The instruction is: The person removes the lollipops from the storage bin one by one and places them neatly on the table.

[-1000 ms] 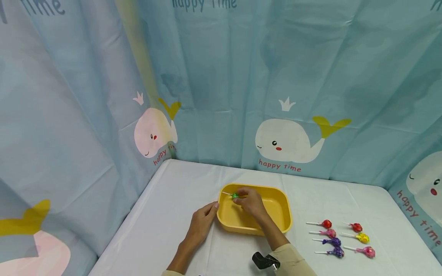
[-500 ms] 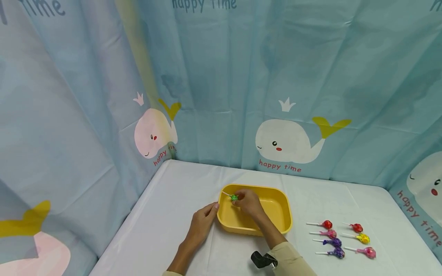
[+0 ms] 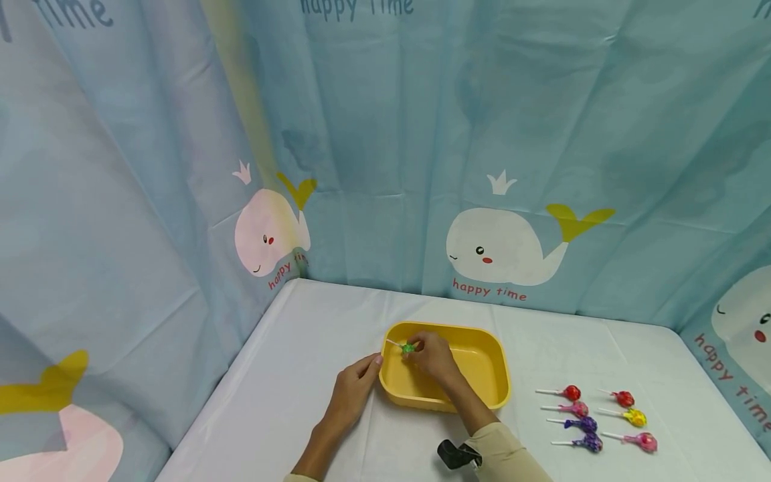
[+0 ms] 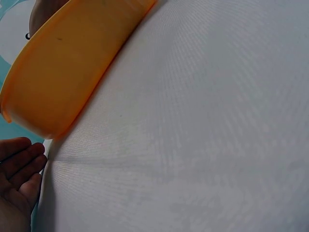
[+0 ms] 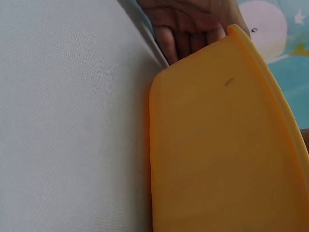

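Note:
A green-wrapped lollipop [image 3: 407, 348] is at the left end inside a yellow tray [image 3: 482, 368], its white stick pointing left. My right hand [image 3: 435, 355] reaches over the tray's near side and pinches the lollipop's wrapped head between thumb and fingers. At the tray's left end, my left hand [image 3: 351, 388] rests against the outside of the wall, thumb by the rim. The left wrist view shows this left hand [image 4: 19, 174] with loosely bent fingers beside the tray's end wall [image 4: 63, 72]. In the right wrist view the tray wall [image 5: 217, 145] hides my right fingers.
Right of the tray, several wrapped lollipops lie in two columns on the white tablecloth: red [image 3: 571, 393], pink [image 3: 578, 409], purple [image 3: 587, 442] and yellow [image 3: 635, 418] among them. A black wrist device [image 3: 458, 455] sits at my right sleeve. Whale-print curtains [image 3: 385, 201] stand behind.
My right hand has shifted slightly down and left with the green lollipop, deeper into the tray. The left hand and the other lollipops stay as they were.

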Available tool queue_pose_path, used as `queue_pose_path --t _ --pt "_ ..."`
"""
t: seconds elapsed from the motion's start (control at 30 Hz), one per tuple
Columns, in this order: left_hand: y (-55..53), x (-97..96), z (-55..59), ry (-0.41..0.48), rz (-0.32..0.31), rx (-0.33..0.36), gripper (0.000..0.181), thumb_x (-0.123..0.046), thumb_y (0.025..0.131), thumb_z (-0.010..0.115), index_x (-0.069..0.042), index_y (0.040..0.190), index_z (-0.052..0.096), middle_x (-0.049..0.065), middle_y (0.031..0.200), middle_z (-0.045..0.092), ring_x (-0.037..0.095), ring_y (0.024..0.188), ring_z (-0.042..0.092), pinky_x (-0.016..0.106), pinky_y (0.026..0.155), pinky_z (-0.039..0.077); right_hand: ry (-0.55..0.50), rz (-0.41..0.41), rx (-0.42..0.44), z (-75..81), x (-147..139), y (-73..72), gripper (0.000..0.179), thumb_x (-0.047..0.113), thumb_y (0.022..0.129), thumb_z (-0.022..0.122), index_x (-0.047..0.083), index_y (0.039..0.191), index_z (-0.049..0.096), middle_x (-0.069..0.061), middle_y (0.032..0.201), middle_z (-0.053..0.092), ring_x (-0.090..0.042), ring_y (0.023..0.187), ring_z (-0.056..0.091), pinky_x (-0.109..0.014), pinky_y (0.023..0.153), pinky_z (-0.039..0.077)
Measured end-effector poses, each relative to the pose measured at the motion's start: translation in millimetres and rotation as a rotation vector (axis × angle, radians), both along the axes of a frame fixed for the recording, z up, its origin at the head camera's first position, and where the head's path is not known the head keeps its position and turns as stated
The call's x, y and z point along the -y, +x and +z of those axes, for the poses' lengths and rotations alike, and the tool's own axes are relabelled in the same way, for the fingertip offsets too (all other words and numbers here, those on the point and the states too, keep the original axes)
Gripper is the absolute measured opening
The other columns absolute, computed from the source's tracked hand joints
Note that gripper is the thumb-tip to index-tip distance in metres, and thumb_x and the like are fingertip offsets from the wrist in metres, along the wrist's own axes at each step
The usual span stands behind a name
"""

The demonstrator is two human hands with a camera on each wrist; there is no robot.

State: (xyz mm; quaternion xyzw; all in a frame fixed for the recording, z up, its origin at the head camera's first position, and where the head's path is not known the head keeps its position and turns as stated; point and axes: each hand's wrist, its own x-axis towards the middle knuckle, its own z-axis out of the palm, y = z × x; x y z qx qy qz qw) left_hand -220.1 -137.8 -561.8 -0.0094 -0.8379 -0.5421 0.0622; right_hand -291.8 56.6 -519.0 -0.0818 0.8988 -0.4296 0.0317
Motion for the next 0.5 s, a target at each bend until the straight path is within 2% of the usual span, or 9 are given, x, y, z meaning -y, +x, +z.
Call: queue_pose_path --t 0.23,0.5 --pt "0.3 0.4 0.7 0.001 -0.001 -0.006 0.059 -0.059 0.108 0.052 -0.013 0.141 0.07 0.003 0.141 0.07 0.028 0.139 0.061 0.049 0.118 0.047 0.046 0.024 -0.048 -0.6 -1.9 2.7 0.018 0.006 0.088 0.085 -0.001 0.101 0.075 -0.008 0.088 0.068 -0.019 0.079 0.058 -0.03 0.069 0.053" --pt "-0.3 0.4 1.3 -0.009 0.0 -0.003 0.058 -0.058 0.108 0.052 -0.014 0.141 0.07 0.003 0.14 0.07 0.028 0.139 0.061 0.049 0.118 0.047 0.024 0.007 -0.015 1.8 -6.6 7.7 0.015 0.008 0.091 0.083 0.0 0.099 0.073 -0.007 0.09 0.067 -0.02 0.083 0.057 -0.034 0.075 0.054"
